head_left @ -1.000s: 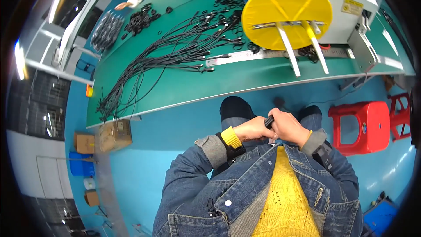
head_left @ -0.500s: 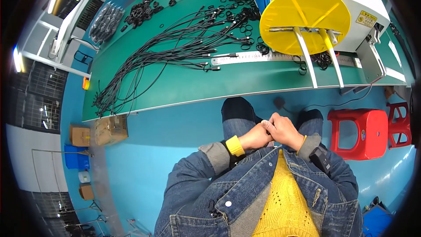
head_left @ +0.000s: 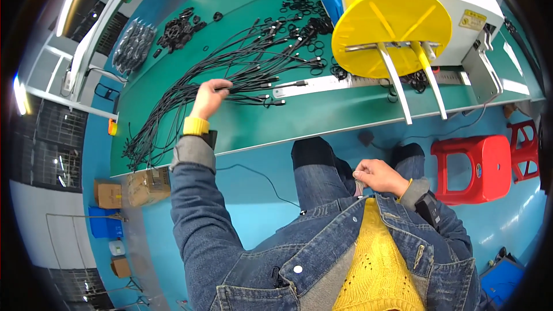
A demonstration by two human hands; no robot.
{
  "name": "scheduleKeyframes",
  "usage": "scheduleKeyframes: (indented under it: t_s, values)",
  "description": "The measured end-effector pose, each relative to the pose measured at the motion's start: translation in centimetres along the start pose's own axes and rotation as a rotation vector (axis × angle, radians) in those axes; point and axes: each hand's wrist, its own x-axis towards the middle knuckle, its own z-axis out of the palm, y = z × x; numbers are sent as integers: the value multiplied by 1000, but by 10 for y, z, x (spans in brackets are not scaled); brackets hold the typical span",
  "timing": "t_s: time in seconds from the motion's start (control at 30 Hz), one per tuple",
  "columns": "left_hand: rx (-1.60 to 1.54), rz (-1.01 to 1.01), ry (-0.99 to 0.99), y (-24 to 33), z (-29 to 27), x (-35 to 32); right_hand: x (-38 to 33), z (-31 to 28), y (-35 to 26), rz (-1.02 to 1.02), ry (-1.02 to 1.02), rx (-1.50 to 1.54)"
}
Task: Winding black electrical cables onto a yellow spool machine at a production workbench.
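Observation:
My left hand (head_left: 211,100) is over the bundle of black cables (head_left: 173,95) on the green table, its fingers pointing right and parted, with no cable visibly gripped. The cables fan out to the right, with connector plugs at their ends; the other ends gather at the table's left front corner. My right hand (head_left: 381,177) stays above my lap with fingers curled; a small pale pinkish thing shows under its fingertips, too small to name. A steel ruler (head_left: 322,84) lies right of the cable ends.
A white machine (head_left: 403,0) with a yellow disc (head_left: 391,31) and two prongs stands at the right. Black rings (head_left: 302,6), a pile of small black parts (head_left: 178,31) and a bagged bundle (head_left: 133,46) lie on the table. A red stool (head_left: 472,170) stands to my right.
My hands, together over my lap before, have parted. The left one has moved up and left over the cables; the right one has stayed near my lap.

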Motion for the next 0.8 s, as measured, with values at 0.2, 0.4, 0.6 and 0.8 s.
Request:
scheduleKeyframes:
  t_s: [0.2,0.4,0.6,0.8]
  values:
    - [554,367,254,31,78,-32,4,-2,-6,14,-62,-29]
    - [688,499,143,50,109,-25,7,2,-7,21,-92,33]
    - [417,373,52,63,125,-19,-3,-2,-4,-18,-64,66]
    - [197,446,-124,82,137,-26,-3,2,2,-26,-89,103]
